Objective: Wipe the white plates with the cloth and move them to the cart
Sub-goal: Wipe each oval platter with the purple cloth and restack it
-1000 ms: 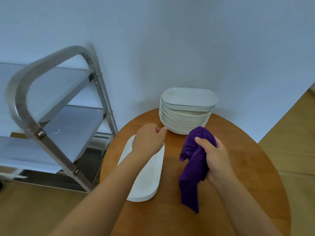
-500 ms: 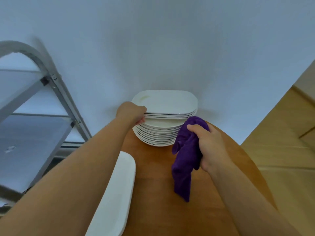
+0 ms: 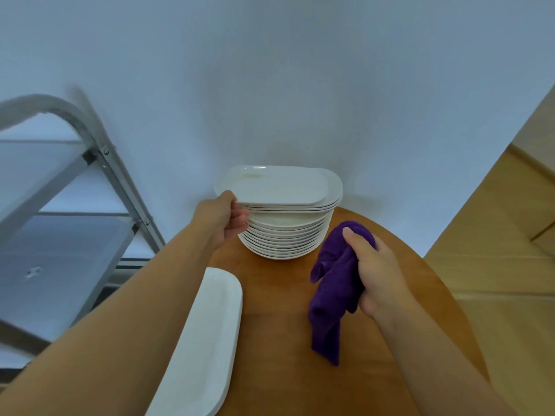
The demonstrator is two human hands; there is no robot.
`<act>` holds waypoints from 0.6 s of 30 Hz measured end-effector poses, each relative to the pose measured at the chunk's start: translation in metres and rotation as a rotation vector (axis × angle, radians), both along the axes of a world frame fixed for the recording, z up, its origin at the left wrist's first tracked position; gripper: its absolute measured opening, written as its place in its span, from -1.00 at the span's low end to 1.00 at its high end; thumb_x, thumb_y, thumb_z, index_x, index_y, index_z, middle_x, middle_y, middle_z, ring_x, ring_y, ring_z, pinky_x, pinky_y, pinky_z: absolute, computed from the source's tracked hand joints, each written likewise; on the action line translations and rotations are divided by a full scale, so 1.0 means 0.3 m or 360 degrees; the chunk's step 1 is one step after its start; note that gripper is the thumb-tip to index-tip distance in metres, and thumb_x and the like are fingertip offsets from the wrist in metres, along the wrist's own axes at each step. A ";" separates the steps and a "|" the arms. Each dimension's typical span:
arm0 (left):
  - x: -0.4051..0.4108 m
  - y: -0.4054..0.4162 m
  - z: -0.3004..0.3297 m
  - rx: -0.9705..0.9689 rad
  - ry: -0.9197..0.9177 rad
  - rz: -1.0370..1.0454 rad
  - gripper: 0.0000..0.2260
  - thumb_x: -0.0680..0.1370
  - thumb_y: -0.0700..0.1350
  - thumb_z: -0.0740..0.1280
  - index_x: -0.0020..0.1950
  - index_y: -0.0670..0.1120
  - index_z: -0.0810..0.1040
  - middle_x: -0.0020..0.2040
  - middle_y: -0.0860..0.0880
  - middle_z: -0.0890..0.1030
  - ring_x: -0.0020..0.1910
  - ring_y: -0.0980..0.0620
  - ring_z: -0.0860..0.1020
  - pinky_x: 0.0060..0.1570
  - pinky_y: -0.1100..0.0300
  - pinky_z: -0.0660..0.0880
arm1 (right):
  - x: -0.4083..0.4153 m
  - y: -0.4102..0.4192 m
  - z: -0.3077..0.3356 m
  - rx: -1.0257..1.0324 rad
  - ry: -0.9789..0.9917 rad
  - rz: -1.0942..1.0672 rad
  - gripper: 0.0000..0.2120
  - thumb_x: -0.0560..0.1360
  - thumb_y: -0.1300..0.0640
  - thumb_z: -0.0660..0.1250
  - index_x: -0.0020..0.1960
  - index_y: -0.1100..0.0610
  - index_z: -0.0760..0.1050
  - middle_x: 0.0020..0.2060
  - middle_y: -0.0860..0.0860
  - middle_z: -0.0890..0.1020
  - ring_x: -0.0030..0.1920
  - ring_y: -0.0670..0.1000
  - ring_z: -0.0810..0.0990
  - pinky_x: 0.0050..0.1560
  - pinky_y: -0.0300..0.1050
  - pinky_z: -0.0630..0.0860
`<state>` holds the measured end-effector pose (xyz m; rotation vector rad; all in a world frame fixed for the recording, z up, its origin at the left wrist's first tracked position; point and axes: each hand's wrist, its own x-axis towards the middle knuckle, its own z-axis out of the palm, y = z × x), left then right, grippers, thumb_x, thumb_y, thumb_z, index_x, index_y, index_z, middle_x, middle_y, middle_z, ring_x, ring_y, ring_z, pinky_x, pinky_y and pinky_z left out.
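While my left hand (image 3: 223, 219) pinches the near-left edge of the top plate (image 3: 279, 186) on the stack (image 3: 285, 232), my right hand (image 3: 375, 271) grips the purple cloth (image 3: 333, 283) bunched above the round wooden table (image 3: 276, 340). I judge this the picking-up step; next the plate must lift clear for wiping. One plate (image 3: 204, 340) lies apart, nearer me. At left stands the metal cart (image 3: 90, 163), against a white wall (image 3: 270, 70).
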<state>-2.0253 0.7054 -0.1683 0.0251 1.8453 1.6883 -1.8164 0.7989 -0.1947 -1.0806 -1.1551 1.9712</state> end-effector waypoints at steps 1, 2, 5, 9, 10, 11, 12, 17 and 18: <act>0.008 -0.015 -0.002 0.0031 0.0008 0.0035 -0.83 0.53 -0.21 0.18 -0.27 -0.14 0.40 -0.62 0.01 0.49 -0.68 0.14 0.39 -0.53 0.25 0.55 | 0.004 -0.009 0.006 -0.0020 -0.0002 -0.0013 -0.87 0.47 0.04 0.41 0.01 -0.01 0.55 -0.15 0.01 0.70 -0.14 0.05 0.68 -0.33 -0.10 0.58; 0.015 -0.033 -0.001 0.0047 0.0018 0.0055 -0.81 0.53 -0.21 0.18 -0.29 -0.13 0.39 -0.63 0.02 0.47 -0.68 0.15 0.37 -0.49 0.24 0.57 | 0.008 -0.018 0.013 -0.0050 0.0006 -0.0024 -0.85 0.46 0.03 0.41 0.02 0.00 0.56 -0.15 0.02 0.70 -0.13 0.07 0.68 -0.35 -0.11 0.58; 0.044 -0.091 0.017 0.0080 0.0021 0.0060 -0.81 0.53 -0.21 0.19 -0.30 -0.12 0.37 -0.64 0.03 0.42 -0.68 0.14 0.31 -0.46 0.22 0.58 | 0.022 -0.051 0.044 -0.0133 0.0020 -0.0026 -0.73 0.43 -0.06 0.42 0.07 0.02 0.55 -0.10 0.05 0.69 -0.10 0.11 0.67 -0.38 -0.11 0.58; 0.119 -0.187 0.054 0.0077 0.0017 -0.0064 -0.81 0.53 -0.21 0.21 -0.30 -0.12 0.38 -0.61 0.03 0.37 -0.67 0.13 0.28 -0.47 0.21 0.57 | 0.047 -0.114 0.093 -0.0142 0.0081 -0.0011 -0.67 0.36 -0.09 0.46 0.05 0.03 0.55 -0.18 0.02 0.69 -0.23 0.05 0.68 -0.46 -0.15 0.55; 0.144 -0.212 0.061 0.0061 0.0015 -0.0103 -0.81 0.53 -0.20 0.22 -0.30 -0.12 0.39 -0.60 0.02 0.37 -0.67 0.12 0.28 -0.49 0.22 0.56 | 0.059 -0.129 0.101 -0.0145 0.0093 -0.0007 -0.64 0.35 -0.07 0.47 0.08 0.04 0.55 -0.16 0.03 0.69 -0.22 0.06 0.68 -0.45 -0.14 0.55; 0.170 -0.240 0.068 0.0050 0.0003 -0.0147 -0.81 0.53 -0.19 0.23 -0.30 -0.12 0.39 -0.60 0.02 0.37 -0.67 0.12 0.29 -0.50 0.23 0.54 | 0.073 -0.144 0.108 -0.0160 0.0109 -0.0002 -0.61 0.35 -0.04 0.48 0.12 0.06 0.53 -0.11 0.06 0.69 -0.18 0.08 0.68 -0.42 -0.12 0.56; 0.196 -0.268 0.074 0.0045 -0.0014 -0.0194 -0.80 0.53 -0.18 0.24 -0.31 -0.12 0.39 -0.60 0.01 0.38 -0.67 0.11 0.29 -0.50 0.23 0.53 | 0.090 -0.158 0.113 -0.0187 0.0138 0.0001 -0.61 0.37 0.02 0.48 0.15 0.09 0.52 -0.07 0.11 0.68 -0.15 0.11 0.67 -0.40 -0.09 0.56; 0.346 -0.396 0.080 -0.0084 0.0092 -0.0313 -0.77 0.53 -0.10 0.28 -0.31 -0.15 0.47 -0.56 -0.03 0.49 -0.63 0.08 0.40 -0.43 0.19 0.57 | 0.207 -0.237 0.120 -0.0301 0.0188 0.0046 -0.77 0.43 0.29 0.33 0.07 0.15 0.51 -0.16 0.16 0.67 -0.20 0.15 0.64 -0.24 0.03 0.59; 0.376 -0.420 0.078 -0.0145 0.0148 -0.0324 -0.76 0.53 -0.05 0.30 -0.28 -0.16 0.50 -0.54 -0.04 0.53 -0.60 0.08 0.45 -0.40 0.18 0.59 | 0.238 -0.255 0.118 -0.0304 0.0171 0.0055 -0.77 0.43 0.29 0.32 0.06 0.14 0.50 -0.14 0.16 0.65 -0.19 0.15 0.63 -0.23 0.02 0.57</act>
